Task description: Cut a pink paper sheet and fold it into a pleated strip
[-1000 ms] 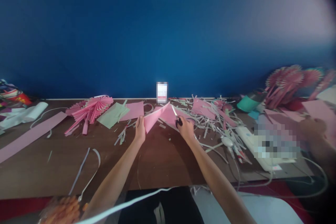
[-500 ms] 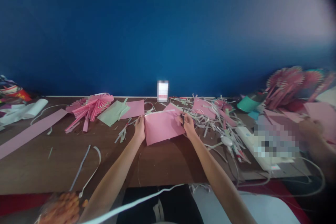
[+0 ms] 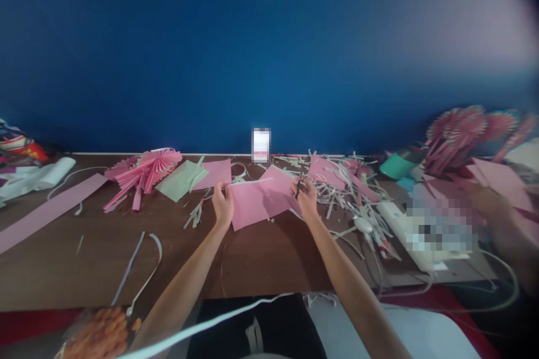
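My left hand (image 3: 223,202) pinches the left edge of a pink sheet of paper (image 3: 252,202), which is raised at a tilt over the table. A thin pale strip (image 3: 252,181) runs along the sheet's top edge from the left hand. To the right, my right hand (image 3: 306,196) is closed around dark-handled scissors (image 3: 299,185), their blades pointing up. These scissors are just off the right end of the pink paper. Behind and beside the held sheet lies more pink paper (image 3: 280,179), partly overlapped by it.
Pink pleated paper fans (image 3: 147,174), a pale green sheet (image 3: 179,181) and a long pink strip (image 3: 50,210) lie left on the table (image 3: 185,269). Paper scraps (image 3: 332,193) pile up on the right, near a white cable (image 3: 379,269). A co-worker's blurred hand (image 3: 497,219) handles pink paper.
My right hand with the scissors has drawn slightly right, off the pink sheet. The left hand has shifted a little left, and the pale strip at the top edge shows more clearly.
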`<state>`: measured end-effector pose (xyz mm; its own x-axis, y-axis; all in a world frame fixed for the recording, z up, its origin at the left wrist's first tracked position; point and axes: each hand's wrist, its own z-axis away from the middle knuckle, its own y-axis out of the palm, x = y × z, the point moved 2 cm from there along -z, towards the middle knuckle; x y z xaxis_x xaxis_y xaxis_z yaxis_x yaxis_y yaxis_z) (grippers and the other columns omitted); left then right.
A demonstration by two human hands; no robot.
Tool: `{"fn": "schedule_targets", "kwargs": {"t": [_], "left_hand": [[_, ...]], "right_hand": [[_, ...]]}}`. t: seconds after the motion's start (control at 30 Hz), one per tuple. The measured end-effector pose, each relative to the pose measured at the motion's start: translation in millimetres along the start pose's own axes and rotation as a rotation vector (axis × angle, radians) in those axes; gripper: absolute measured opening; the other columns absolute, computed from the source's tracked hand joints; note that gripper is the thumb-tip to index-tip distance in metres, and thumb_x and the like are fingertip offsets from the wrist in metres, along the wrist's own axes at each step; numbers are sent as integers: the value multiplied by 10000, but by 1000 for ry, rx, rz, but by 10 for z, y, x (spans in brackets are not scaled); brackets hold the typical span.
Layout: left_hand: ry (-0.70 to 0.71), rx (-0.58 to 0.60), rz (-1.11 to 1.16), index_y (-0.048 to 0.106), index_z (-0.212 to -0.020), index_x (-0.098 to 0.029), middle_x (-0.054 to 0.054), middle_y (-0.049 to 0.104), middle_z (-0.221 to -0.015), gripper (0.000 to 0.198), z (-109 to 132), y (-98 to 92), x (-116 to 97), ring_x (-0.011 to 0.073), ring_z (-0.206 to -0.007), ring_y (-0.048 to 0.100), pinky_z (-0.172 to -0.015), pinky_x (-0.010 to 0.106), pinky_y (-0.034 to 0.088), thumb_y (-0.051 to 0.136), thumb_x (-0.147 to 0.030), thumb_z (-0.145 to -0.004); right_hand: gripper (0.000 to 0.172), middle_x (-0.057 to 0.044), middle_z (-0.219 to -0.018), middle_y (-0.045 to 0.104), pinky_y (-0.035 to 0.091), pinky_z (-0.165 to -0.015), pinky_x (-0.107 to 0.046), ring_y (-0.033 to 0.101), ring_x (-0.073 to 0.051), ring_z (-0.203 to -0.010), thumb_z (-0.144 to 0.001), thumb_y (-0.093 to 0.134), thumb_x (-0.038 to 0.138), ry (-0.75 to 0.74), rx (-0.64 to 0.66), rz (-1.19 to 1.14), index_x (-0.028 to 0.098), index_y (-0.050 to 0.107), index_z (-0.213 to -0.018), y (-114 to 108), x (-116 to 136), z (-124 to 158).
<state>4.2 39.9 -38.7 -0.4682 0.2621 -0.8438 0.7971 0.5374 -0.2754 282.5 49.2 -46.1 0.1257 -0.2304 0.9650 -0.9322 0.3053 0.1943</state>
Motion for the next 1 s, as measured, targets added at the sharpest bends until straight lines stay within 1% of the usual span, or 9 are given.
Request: {"fn": "schedule_targets", "kwargs": {"t": [0.07, 0.13, 0.3, 0.4, 0.57, 0.73, 0.83, 0.93, 1.0], "left_hand": [[82, -6, -80, 551, -1033, -193, 101, 592, -1045, 208, 2, -23, -77, 223, -982, 551, -893, 358, 413, 432, -269, -881], [200, 72, -142, 564, -1066, -198, 116, 576, -1132, 234, 19, -17, -177, 248, -1095, 508, -971, 402, 363, 418, -256, -893], [501, 538, -128, 557, -1179, -235, 96, 599, -1168, 337, 228, 161, -438, 265, -1118, 527, -994, 407, 367, 517, -360, -868], [606, 640, -142, 491, -1266, -230, 101, 585, -1206, 401, 367, 273, -505, 251, -1128, 532, -980, 401, 399, 500, -356, -886], [748, 641, -131, 548, -1165, -205, 82, 618, -1120, 274, 416, 325, -423, 184, -1073, 564, -927, 358, 469, 419, -205, -924], [771, 492, -170, 616, -994, -182, 60, 654, -951, 198, 316, 245, -345, 168, -936, 599, -855, 317, 483, 442, -149, -905], [650, 329, -254, 634, -954, -190, 53, 664, -900, 171, 130, 98, -289, 166, -872, 610, -815, 298, 467, 471, -189, -901], [425, 141, -413, 632, -917, -186, 56, 673, -886, 172, -148, -150, -123, 173, -779, 609, -716, 282, 437, 509, -304, -895], [250, 22, -568, 628, -848, -169, 58, 660, -775, 242, -315, -332, 33, 177, -695, 586, -657, 282, 404, 505, -373, -892]], "right_hand": [[346, 63, -580, 550, 405, -497, -196, 512, -80, -497, -659, 679, 290, -13, 46, 0, 176, 555, -962, 36, 30, 31], [375, 55, -593, 568, 416, -500, -206, 536, -94, -506, -660, 681, 291, -8, 88, 11, 179, 545, -991, 76, 60, 66], [510, 23, -692, 629, 487, -595, -270, 612, -142, -605, -645, 699, 323, 22, 286, -3, 198, 500, -1098, 224, 85, 182], [500, 13, -737, 637, 500, -626, -289, 618, -149, -634, -638, 691, 324, 46, 441, 14, 197, 515, -1088, 322, 59, 272], [444, -5, -808, 650, 474, -624, -259, 609, -156, -698, -655, 632, 234, -57, 589, 151, 179, 556, -1089, 384, 69, 374], [477, -29, -868, 664, 464, -634, -263, 622, -158, -717, -696, 608, 225, -67, 691, 183, 195, 498, -1159, 397, 109, 389], [446, -14, -789, 660, 439, -592, -244, 604, -151, -671, -724, 597, 278, -112, 538, 275, 188, 490, -1148, 342, 106, 316], [486, -2, -712, 642, 421, -572, -246, 579, -155, -619, -741, 582, 353, -178, 163, 458, 162, 449, -1168, 173, 120, 193], [477, -33, -755, 650, 417, -610, -265, 585, -176, -660, -760, 559, 411, -226, -131, 627, 146, 457, -1144, 10, 157, 118]]}}
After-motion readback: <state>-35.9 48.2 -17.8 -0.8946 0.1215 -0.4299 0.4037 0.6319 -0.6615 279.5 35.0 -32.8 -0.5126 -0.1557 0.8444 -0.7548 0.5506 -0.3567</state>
